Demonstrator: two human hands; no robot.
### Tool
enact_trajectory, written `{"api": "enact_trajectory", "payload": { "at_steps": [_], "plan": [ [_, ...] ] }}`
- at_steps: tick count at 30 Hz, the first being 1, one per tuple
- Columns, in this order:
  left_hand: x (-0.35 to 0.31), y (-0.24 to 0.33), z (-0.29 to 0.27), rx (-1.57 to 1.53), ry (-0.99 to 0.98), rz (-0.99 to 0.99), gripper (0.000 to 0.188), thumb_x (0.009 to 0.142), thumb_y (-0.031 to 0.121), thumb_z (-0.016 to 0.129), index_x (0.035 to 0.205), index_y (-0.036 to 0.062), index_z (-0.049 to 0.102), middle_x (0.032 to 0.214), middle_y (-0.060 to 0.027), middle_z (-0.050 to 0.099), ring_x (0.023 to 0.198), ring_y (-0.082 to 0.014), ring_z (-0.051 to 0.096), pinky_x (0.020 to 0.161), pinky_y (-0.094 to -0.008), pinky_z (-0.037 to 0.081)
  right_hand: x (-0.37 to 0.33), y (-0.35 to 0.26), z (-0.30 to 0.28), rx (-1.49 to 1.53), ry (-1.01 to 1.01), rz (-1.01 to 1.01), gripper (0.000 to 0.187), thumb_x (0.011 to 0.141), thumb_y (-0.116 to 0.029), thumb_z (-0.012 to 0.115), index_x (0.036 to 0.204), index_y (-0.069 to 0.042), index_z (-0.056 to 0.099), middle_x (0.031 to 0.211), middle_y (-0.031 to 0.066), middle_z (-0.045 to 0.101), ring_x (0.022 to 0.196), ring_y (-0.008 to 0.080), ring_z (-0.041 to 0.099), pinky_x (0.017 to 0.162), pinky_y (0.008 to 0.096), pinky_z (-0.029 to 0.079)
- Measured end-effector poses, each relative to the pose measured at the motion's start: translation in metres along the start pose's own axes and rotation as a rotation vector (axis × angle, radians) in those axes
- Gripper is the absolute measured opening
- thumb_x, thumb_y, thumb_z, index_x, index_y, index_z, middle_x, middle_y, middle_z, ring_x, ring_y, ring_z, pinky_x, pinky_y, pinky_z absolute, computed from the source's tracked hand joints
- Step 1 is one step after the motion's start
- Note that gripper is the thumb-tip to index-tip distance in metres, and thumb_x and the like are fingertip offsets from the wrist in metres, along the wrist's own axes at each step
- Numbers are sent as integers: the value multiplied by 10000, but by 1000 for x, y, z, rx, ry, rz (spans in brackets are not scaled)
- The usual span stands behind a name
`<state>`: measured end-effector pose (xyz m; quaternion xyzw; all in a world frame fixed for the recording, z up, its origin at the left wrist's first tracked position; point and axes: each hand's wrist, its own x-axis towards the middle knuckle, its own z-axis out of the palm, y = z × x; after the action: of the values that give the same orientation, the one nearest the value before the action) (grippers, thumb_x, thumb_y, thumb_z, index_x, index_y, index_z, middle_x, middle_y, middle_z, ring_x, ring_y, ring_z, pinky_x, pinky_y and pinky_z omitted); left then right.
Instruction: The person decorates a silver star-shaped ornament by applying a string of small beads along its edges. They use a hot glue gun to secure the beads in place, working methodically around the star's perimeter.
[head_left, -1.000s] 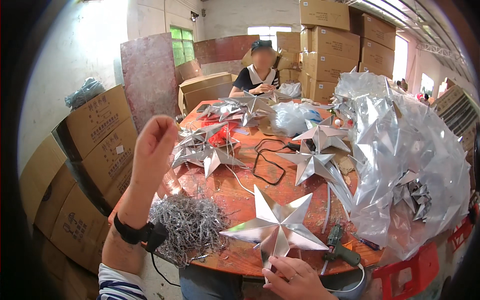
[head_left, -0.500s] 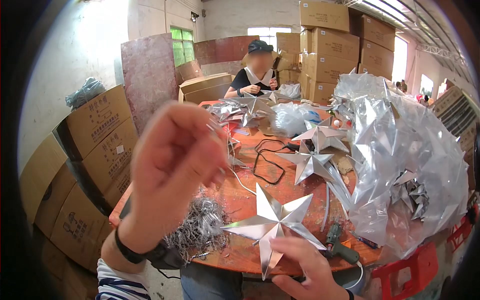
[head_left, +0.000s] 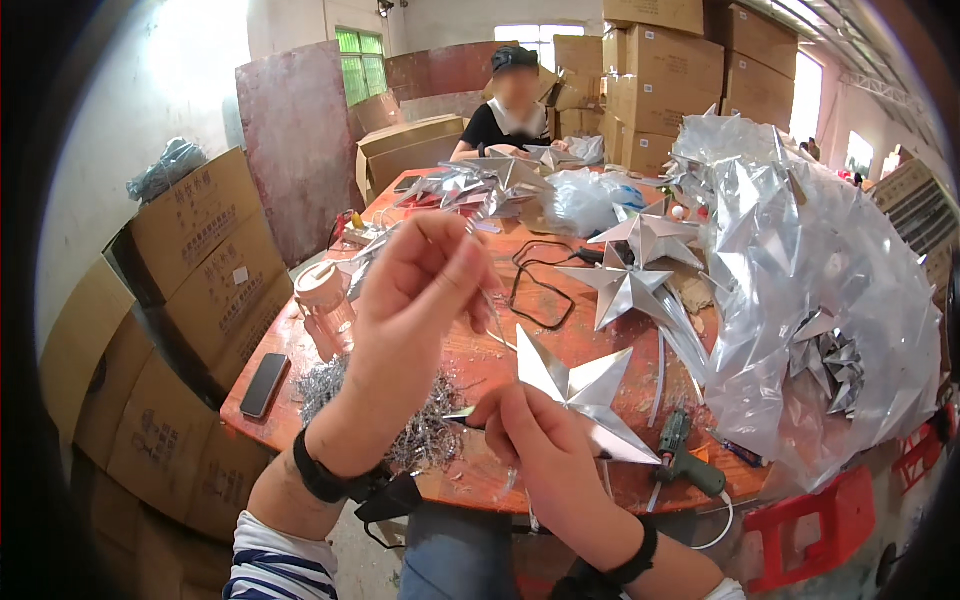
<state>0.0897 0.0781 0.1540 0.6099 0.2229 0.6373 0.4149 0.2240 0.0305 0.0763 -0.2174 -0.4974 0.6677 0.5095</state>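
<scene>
My left hand [head_left: 415, 290] is raised above the table with thumb and fingers pinched together. A thin, pale glint shows at its fingertips, too small to name. Lower and to the right, my right hand [head_left: 550, 450] is closed in a pinch, in front of a silver five-pointed star [head_left: 603, 392]. Whether it grips the star or something finer, I cannot make out; the hand covers part of the star's left and lower points. Beneath my left wrist lies a tangled heap of silver tinsel [head_left: 425, 430].
A green glue gun [head_left: 690, 462] lies right of the star, its cord hanging off the edge. More silver stars [head_left: 628, 288] and a big plastic bag of stars [head_left: 800, 290] fill the right. A phone [head_left: 264, 386] and lidded cup [head_left: 324, 295] stand left. A co-worker [head_left: 510, 120] sits opposite.
My right hand has risen from the star's lower points and closed into a pinch. My left hand has moved right, closer to it. The view has shifted, bringing the phone and cup into sight.
</scene>
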Motion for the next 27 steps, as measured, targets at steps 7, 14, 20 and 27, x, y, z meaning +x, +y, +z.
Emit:
{"api": "enact_trajectory", "payload": {
  "at_steps": [7,14,20,27],
  "plan": [
    [31,23,-26,-145,135,304,69,983,113,532,982,45,545,841,-38,595,688,-73,522,636,-214,444,33,37,23,-318,117,-142,296,1022,-263,446,910,-16,565,697,28,494,642,137,463,610,290,385],
    [49,70,-75,-245,165,334,71,962,107,570,994,46,589,881,-31,590,749,-91,554,676,-208,482,60,87,26,-1034,26,-474,551,904,-299,614,1321,10,427,1240,253,513,1167,403,488,994,452,383],
    [-5,66,-25,-228,14,101,131,983,135,534,1060,29,540,879,-46,597,777,-100,582,711,-233,500,29,22,42,-571,-126,-493,937,838,-283,698,1482,25,92,1491,270,230,1396,387,237,1152,446,183],
    [-59,70,15,-140,-62,-119,194,991,96,490,1166,16,514,899,-78,573,808,-170,632,718,-294,548,-42,-31,42,29,-87,-95,459,908,-10,597,1323,-60,406,1268,109,495,1088,141,523,858,240,445]
  ]
}}
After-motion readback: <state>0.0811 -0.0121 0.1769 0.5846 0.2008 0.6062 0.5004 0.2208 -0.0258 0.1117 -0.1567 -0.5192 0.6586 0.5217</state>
